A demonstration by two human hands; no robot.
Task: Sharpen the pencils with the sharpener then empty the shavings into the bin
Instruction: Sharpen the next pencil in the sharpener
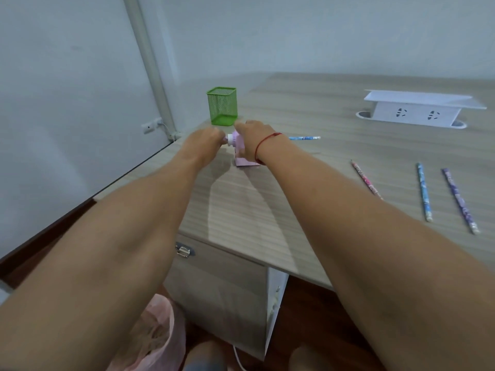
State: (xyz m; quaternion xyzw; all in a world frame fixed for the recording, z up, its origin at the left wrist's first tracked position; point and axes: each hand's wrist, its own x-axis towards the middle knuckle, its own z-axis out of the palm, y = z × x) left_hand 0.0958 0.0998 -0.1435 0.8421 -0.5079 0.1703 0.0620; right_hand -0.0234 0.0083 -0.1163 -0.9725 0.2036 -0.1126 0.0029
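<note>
We see both hands stretched out to the far left part of the bench, meeting at a small pink sharpener (pixel 239 149). The left hand (pixel 205 141) is curled with its fingertips pinched on the white and lilac knob that sticks out of the sharpener's left side. The right hand (pixel 253 140), with a thin red string around its wrist, lies cupped over the top and right side of the boxy plastic body and presses it onto the bench; how tightly its fingers close we cannot tell, since they are hidden behind the hand. A blue patterned pencil (pixel 305 138) juts out level from behind the right hand, pointing toward the right; whether its near end sits inside the sharpener is hidden. Just behind the hands, near the far left corner, stands a square green holder (pixel 222 106) of fine wire mesh with a solid rim. The bench (pixel 267 204) has a pale grey wood-grain surface with straight stripes. Toward its right edge lie three slim pencils well apart from the hands: a pink pencil (pixel 366 180), a light blue pencil (pixel 424 192) and a purple pencil (pixel 459 200), each wrapped in a printed pattern. Near the far right corner sits a white socket box (pixel 415 115) with a flat lid tilted open. Below the near left edge, on the floor, a bin (pixel 158 336) lined with a thin pink bag holds crumpled matter.
</note>
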